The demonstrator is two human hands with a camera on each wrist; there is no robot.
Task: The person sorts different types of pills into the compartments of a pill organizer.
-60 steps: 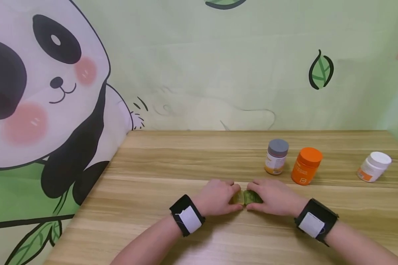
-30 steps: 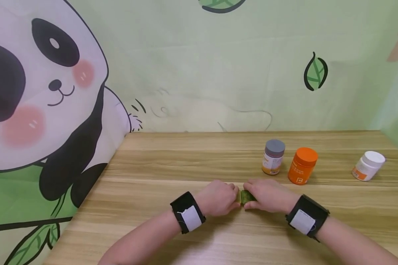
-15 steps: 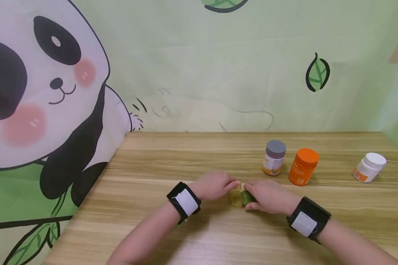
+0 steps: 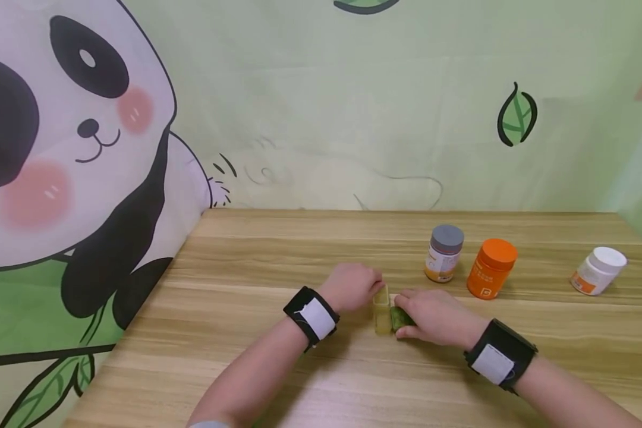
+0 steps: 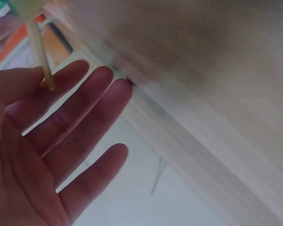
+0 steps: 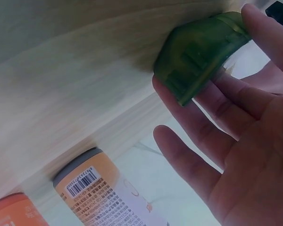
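Observation:
A small translucent pill box lies on the wooden table, with a yellow compartment (image 4: 383, 324) on the left and a green compartment (image 4: 401, 318) on the right. The yellow lid (image 4: 383, 293) stands raised on the far side. My left hand (image 4: 350, 286) pinches the lid's edge between thumb and index finger, the other fingers spread in the left wrist view. My right hand (image 4: 440, 318) holds the green end (image 6: 198, 59) between thumb and fingers. Part of the green end is hidden under that hand in the head view.
Behind my right hand stand a grey-capped bottle (image 4: 444, 254) and an orange bottle (image 4: 492, 269). A white bottle (image 4: 599, 271) stands farther right. The wooden table (image 4: 278, 249) ends at a green backdrop cloth (image 4: 321, 119) with a panda print.
My left hand has moved from the near side of the yellow compartment to its far side, swinging the lid up and back. My right hand keeps its hold on the green end.

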